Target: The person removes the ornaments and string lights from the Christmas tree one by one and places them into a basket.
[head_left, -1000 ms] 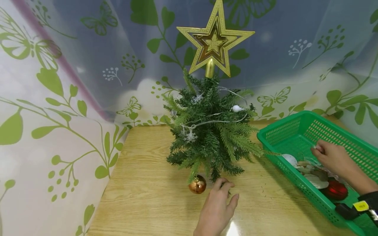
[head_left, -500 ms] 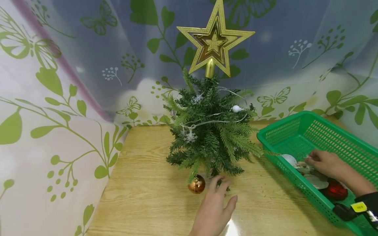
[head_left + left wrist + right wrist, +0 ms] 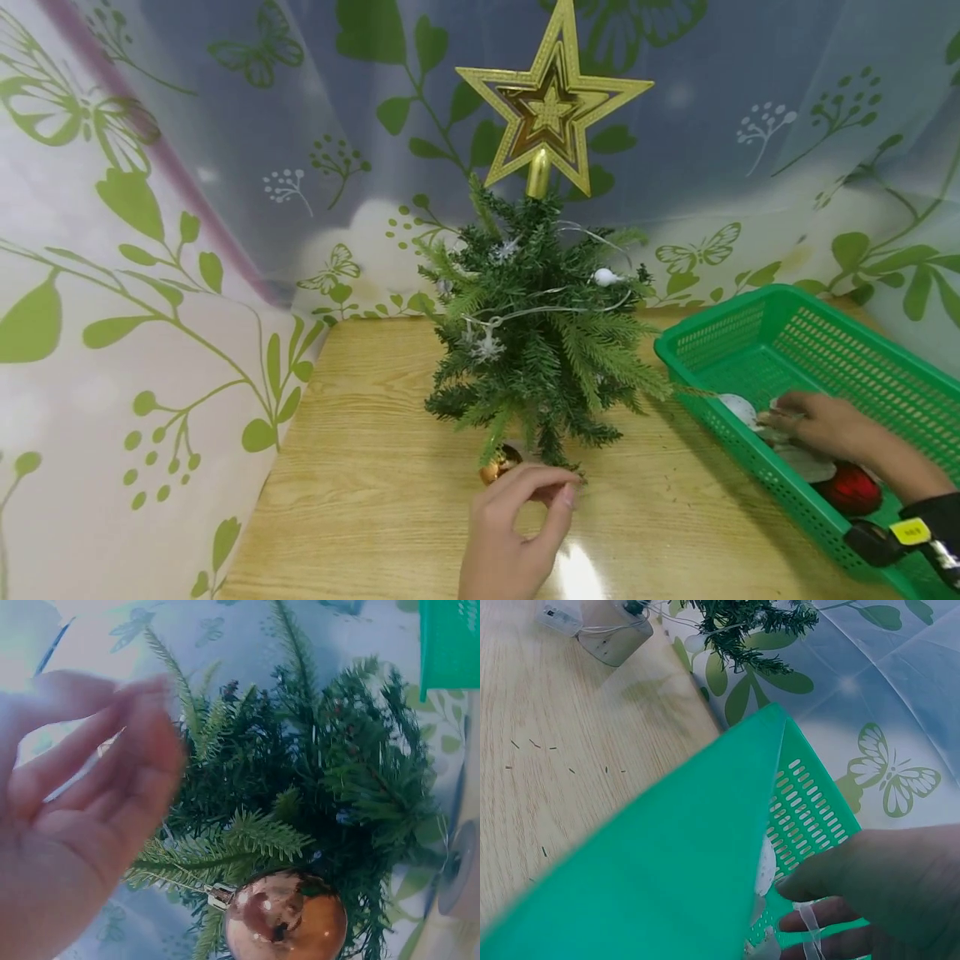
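My left hand [image 3: 510, 521] is in front of the tree, its thumb and index fingertips close together by a low branch tip. In the left wrist view no object shows between those fingers, which are blurred. A shiny copper ball ornament [image 3: 289, 915] hangs from a low branch, partly behind the hand in the head view. The small Christmas tree [image 3: 540, 350] stands upright, topped by a gold star [image 3: 551, 108]. Inside the green basket [image 3: 720, 333], my right hand [image 3: 832, 429] is over several ornaments. A translucent strip [image 3: 810, 930] lies across its curled fingers, seemingly held by them.
A white ball [image 3: 738, 410] and a red ornament [image 3: 855, 490] lie in the basket. A clear string of lights [image 3: 558, 311] with a snowflake [image 3: 487, 346] wraps the tree. Printed cloth [image 3: 150, 333] stands behind and left of the wooden table [image 3: 352, 500].
My left hand has shifted slightly left, and its thumb and index fingertips have come together. My right hand has moved left and lower among the ornaments in the basket.
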Demonstrator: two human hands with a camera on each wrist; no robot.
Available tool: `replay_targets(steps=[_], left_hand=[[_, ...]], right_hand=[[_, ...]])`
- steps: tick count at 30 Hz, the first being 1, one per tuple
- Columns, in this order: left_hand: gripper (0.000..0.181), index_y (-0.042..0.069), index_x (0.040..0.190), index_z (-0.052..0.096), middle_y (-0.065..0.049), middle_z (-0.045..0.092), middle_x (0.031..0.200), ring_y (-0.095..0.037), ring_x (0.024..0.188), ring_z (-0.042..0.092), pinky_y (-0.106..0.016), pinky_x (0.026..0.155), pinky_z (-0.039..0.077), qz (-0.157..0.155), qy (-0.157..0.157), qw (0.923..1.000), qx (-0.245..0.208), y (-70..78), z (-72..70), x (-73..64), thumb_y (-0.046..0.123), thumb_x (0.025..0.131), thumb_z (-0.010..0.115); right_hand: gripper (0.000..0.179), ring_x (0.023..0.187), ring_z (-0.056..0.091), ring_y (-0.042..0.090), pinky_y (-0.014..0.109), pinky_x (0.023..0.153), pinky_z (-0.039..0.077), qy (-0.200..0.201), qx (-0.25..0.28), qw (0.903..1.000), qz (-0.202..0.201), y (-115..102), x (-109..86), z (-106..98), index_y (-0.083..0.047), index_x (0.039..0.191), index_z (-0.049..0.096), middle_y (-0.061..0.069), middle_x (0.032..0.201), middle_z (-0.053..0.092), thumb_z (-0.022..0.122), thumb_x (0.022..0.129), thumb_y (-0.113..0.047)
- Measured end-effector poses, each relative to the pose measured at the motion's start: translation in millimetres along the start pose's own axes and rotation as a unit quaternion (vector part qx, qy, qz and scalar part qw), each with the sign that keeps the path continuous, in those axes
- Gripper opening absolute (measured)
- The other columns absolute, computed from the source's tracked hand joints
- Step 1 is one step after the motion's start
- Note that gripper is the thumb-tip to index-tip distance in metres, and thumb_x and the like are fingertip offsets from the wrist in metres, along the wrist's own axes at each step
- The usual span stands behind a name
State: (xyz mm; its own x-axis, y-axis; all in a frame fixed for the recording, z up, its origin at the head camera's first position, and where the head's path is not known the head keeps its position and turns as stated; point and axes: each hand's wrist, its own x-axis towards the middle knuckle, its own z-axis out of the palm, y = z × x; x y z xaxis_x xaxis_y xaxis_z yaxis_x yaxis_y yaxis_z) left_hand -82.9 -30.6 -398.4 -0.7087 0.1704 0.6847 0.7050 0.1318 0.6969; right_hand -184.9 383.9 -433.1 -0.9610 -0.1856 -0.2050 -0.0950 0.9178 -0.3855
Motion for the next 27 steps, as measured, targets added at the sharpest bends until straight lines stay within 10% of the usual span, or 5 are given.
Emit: replay_targets(steps=[5,10,15,27], left_hand=[[0.021,-0.013,0.092,0.061,-0.017,0.06,0.066,-0.015,0.051,0.055,-0.02,0.048,0.049,0.103,0.194,0.9746,-0.043,-8.3,-10.7,0.3,-0.023,0.076,0.052],[0.013,-0.011,0.097,0.061,-0.01,0.062,0.079,-0.008,0.064,0.056,-0.017,0.056,0.049,-0.049,0.32,0.945,0.043,-30.1,-29.1,-4.2,-0.017,0.087,0.054],[0.027,-0.001,0.12,0.056,-0.013,0.055,0.113,-0.014,0.085,0.06,-0.021,0.066,0.051,-0.177,0.289,0.9277,0.157,-66.9,-44.2,-14.0,0.0,0.094,0.059],[0.048,0.012,0.146,0.04,-0.017,0.042,0.14,-0.031,0.107,0.055,-0.047,0.074,0.052,-0.213,0.146,0.9464,0.194,-102.9,-63.5,3.5,0.025,0.101,0.052]], right_hand=[[0.039,0.096,0.055,0.053,0.052,0.07,0.049,-0.001,-0.006,0.9999,-0.013,-1,-2.1,3,0.019,0.113,0.054,0.038,0.108,0.056,0.052,0.1,-0.017],[0.038,0.095,0.056,0.052,0.052,0.071,0.05,-0.017,-0.013,0.9996,-0.016,-1,-3.1,3,0.018,0.112,0.054,0.035,0.105,0.058,0.052,0.099,-0.017],[0.038,0.099,0.053,0.056,0.054,0.073,0.049,-0.021,0.003,0.9997,-0.015,-3,-3.8,3,0.02,0.116,0.048,0.041,0.112,0.053,0.05,0.1,-0.015],[0.04,0.091,0.054,0.049,0.051,0.068,0.048,0.042,0.013,0.9988,-0.022,-3,-8.8,5,0.019,0.118,0.044,0.044,0.115,0.044,0.055,0.099,-0.015]])
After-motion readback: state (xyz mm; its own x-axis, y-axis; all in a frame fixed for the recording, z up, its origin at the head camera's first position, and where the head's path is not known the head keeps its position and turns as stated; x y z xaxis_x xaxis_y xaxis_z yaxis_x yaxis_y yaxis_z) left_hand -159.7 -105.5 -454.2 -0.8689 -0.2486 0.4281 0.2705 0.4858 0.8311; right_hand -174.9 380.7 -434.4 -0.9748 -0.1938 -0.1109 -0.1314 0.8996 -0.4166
